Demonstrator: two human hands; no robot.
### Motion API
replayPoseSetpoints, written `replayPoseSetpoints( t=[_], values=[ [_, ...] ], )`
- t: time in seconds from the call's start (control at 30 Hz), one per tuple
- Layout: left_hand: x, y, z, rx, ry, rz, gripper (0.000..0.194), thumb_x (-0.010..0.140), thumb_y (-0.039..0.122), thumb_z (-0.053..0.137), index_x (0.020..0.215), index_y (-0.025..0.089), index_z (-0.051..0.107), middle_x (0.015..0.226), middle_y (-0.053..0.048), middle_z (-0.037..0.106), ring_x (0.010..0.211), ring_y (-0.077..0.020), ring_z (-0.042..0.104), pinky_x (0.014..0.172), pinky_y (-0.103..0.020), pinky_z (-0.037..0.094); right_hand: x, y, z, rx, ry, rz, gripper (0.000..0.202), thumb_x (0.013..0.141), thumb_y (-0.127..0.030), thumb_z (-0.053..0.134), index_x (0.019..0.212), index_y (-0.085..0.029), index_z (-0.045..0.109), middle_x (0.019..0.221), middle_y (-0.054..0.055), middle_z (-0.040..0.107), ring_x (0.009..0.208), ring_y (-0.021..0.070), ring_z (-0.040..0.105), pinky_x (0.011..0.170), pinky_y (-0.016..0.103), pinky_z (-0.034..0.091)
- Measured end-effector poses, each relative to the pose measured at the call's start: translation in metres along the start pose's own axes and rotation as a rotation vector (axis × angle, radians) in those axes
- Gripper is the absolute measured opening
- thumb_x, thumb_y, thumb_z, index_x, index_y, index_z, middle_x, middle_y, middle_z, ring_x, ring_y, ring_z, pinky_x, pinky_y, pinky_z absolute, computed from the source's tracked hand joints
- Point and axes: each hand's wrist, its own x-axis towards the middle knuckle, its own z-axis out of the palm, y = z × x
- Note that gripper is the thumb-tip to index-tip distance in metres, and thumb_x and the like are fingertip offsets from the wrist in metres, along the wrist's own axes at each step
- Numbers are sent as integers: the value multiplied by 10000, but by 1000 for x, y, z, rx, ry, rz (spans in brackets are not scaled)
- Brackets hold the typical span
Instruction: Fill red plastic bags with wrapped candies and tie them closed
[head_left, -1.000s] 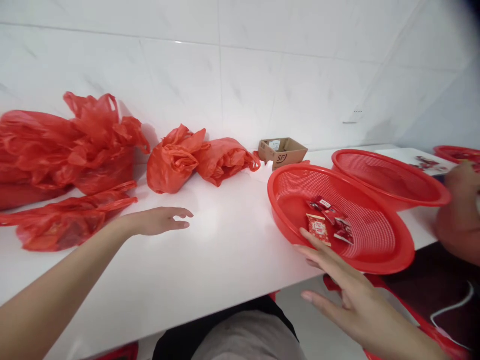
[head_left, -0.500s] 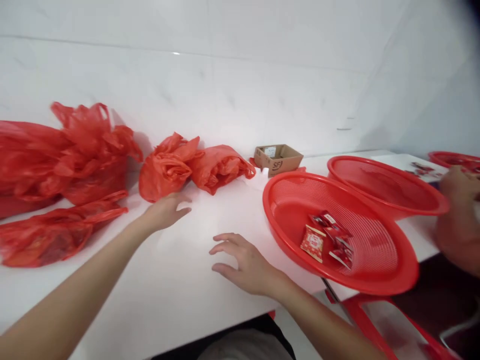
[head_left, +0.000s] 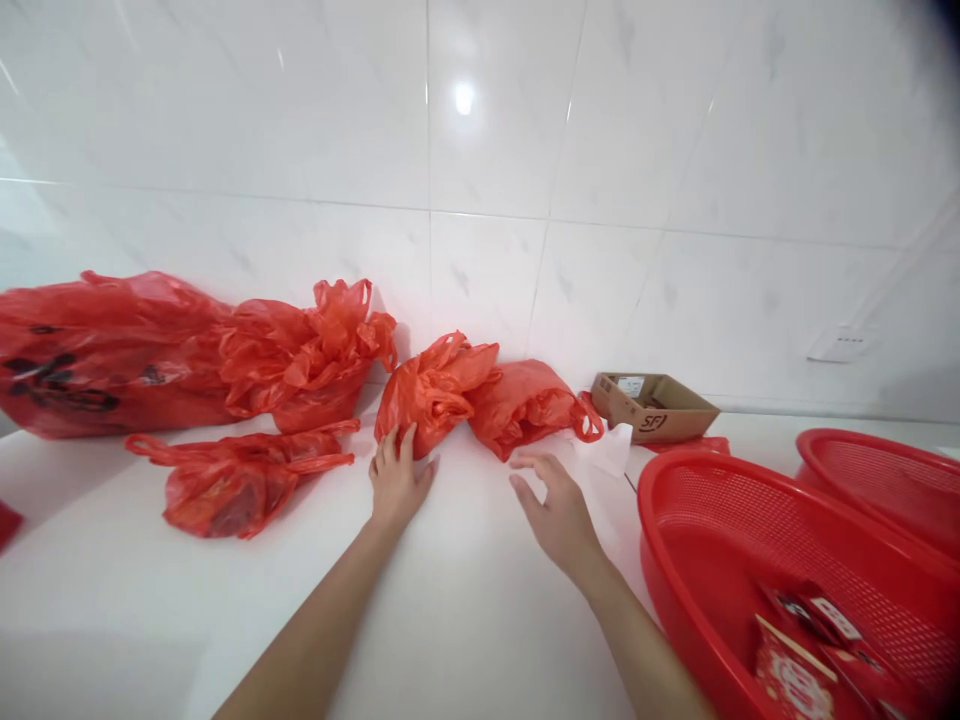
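Observation:
Two crumpled red plastic bags lie side by side against the wall in the middle of the head view. My left hand (head_left: 399, 478) is at the front of the left one, a bunched red bag (head_left: 435, 390), with its fingers spread against the plastic. My right hand (head_left: 559, 508) is just in front of the other red bag (head_left: 525, 400), fingers apart and holding nothing. Whether its fingertips touch that bag I cannot tell. A flatter red bag (head_left: 232, 480) with something inside lies on the table to the left of my left hand.
Large full red bags (head_left: 112, 360) stand along the wall at left. A cardboard box (head_left: 679, 420) sits by the wall, right of a white paper (head_left: 609, 448). At right, a red basket (head_left: 660, 560) contains several small packets (head_left: 799, 670); another red basket (head_left: 825, 450) stands behind it.
The view has turned left. My left hand has moved forward onto the bunched bag, and my right hand has moved forward toward the bag beside it. The other person is out of view.

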Motion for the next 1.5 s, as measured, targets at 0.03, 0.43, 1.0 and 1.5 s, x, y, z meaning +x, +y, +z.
replayPoseSetpoints(
  t=[0.03,0.43,1.0,1.5],
  values=[
    [0,0,1,-5,10,10,597,909,359,524,1455,161,386,1504,-224,379,1402,-392,342,1082,-578,339,13,11,7,-8,61,17,240,899,-338,496,1029,-200,645,1114,89,634,1075,237,579,882,390,498],
    [-25,62,4,-167,-133,605,562,898,119,455,1443,237,384,1544,-125,396,1493,-310,213,1123,-543,363,67,80,71,98,360,189,609,885,-405,467,1448,-183,403,1387,159,513,1244,264,514,949,414,481],
    [119,112,73,209,-402,628,498,899,133,540,1391,204,511,1528,-148,424,1463,-346,268,1147,-559,278,73,35,34,346,520,122,532,990,-469,309,866,-146,714,949,119,737,974,229,670,923,358,496],
    [106,117,49,203,-413,621,760,808,120,627,1478,379,380,1668,-57,75,1494,-381,135,1131,-664,209,68,96,52,144,373,164,283,760,-340,523,967,-188,641,887,91,664,813,241,586,718,369,476]
  ],
)
